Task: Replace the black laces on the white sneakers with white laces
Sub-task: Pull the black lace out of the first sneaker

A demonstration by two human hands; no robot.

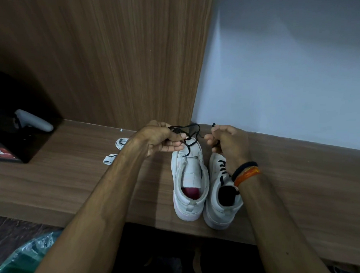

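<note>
The black lace [190, 135] is being drawn out of the left sneaker [189, 177], which stands on the surface [73, 183] beside the right sneaker [219, 197], the latter still laced in black. The lace is pinched by the left hand [162, 139]; the grip of the right hand [227, 142] is closed on its other end. The lace appears nearly free. The white laces [118, 149], lying near the left forearm, are to be threaded next.

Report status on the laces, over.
Both hands grip the black lace: left hand, right hand. Left sneaker nearly unlaced; right sneaker still laced. White laces wait left. Nothing blocking.
</note>
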